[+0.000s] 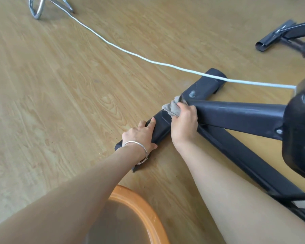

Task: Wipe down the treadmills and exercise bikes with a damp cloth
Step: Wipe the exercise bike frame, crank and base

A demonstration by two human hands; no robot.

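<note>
A black exercise bike frame lies low on the wooden floor; its floor crossbar (203, 87) runs from centre toward the upper right, and a thick tube (239, 112) joins it from the right. My right hand (184, 125) grips a bunched grey cloth (173, 107) and presses it where the tube meets the crossbar. My left hand (141, 133), with a silver bracelet on the wrist, rests on the crossbar's near end, fingers curled over it and the index finger stretched along the top. The bike's black housing (301, 131) fills the right edge.
An orange basin (148, 213) holding murky water sits between my forearms at the bottom. A white cable (130, 52) runs across the floor from the chrome chair legs (40, 7) at top left to the bike. Another black frame (287, 35) stands at upper right.
</note>
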